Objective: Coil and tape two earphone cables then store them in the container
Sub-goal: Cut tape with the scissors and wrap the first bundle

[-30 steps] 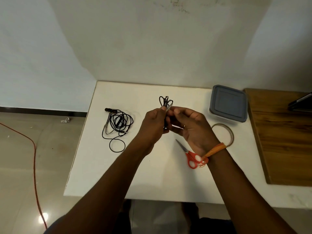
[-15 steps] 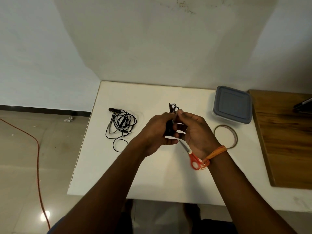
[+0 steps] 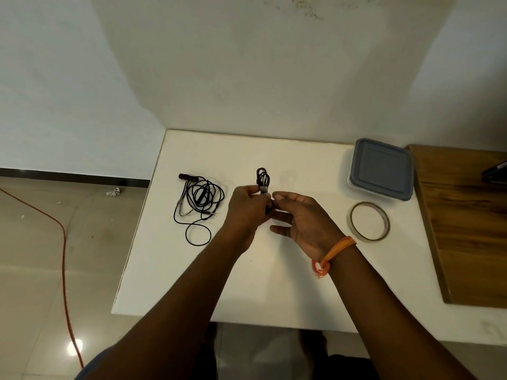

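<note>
Left hand [image 3: 247,204] grips the black coiled earphone bundle [image 3: 264,180] at twelve o'clock; right hand [image 3: 304,215] has just opened, fingers relaxed — taping looks finished.

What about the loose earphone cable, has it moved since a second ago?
No. The loose earphone cable keeps its spot by the table's left edge; the left hand grips the coiled cable.

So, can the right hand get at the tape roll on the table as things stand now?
Probably yes. The right hand is open and holds nothing, and the tape roll lies flat just to its right on the white table, with bare surface between them.
</note>
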Tool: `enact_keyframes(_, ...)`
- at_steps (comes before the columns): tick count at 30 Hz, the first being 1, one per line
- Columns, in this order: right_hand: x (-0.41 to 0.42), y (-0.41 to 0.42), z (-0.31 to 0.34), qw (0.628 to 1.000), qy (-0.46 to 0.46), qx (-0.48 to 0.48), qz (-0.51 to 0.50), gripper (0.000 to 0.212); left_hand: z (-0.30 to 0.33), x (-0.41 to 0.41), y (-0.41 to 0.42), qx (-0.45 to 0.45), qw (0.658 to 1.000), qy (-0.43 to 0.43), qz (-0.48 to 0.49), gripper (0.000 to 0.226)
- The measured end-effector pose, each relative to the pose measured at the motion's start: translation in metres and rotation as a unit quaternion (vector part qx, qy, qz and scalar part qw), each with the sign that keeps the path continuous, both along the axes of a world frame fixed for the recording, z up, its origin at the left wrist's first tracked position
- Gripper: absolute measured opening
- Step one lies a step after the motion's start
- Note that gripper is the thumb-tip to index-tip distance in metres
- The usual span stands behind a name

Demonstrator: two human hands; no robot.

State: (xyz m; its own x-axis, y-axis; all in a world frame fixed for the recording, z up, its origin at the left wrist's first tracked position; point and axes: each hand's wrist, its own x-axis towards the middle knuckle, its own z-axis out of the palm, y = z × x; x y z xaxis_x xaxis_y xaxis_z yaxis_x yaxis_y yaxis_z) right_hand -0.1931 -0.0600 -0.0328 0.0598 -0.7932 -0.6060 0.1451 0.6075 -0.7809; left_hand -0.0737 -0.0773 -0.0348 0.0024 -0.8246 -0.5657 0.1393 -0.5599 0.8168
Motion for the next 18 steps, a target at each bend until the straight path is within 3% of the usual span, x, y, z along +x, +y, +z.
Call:
enact_keyframes(2, 0.003, -0.001, -0.001, 1.0, 0.012, 0.012, -0.005, 0.022, -0.014, 0.005, -0.005, -0.067, 0.988, -0.139, 0.003, 0.018)
enact_keyframes(4, 0.004, -0.001, -0.001, 0.999, 0.025, 0.024, -0.001, 0.02, -0.028, 0.008, -0.01, -0.141, 0.954, -0.266, -0.007, 0.033)
enact_keyframes(6, 0.005, -0.002, -0.002, 0.999, 0.027, 0.037, -0.008, 0.02, -0.036, 0.007, -0.016, -0.193, 0.925, -0.328, 0.003, 0.035)
enact_keyframes(10, 0.004, -0.006, -0.004, 0.999, 0.049, 0.021, -0.01, 0.015, -0.038, 0.008, -0.031, -0.248, 0.888, -0.387, -0.006, 0.04)
enact_keyframes(14, 0.001, -0.005, -0.006, 0.998, 0.06, 0.028, -0.012, 0.011, -0.036, 0.019, -0.035, -0.254, 0.848, -0.457, -0.079, 0.053)
enact_keyframes(18, 0.001, -0.006, -0.004, 0.998, 0.054, 0.032, -0.012, 0.01, -0.023, 0.034, -0.037, -0.276, 0.85, -0.446, -0.057, 0.046)
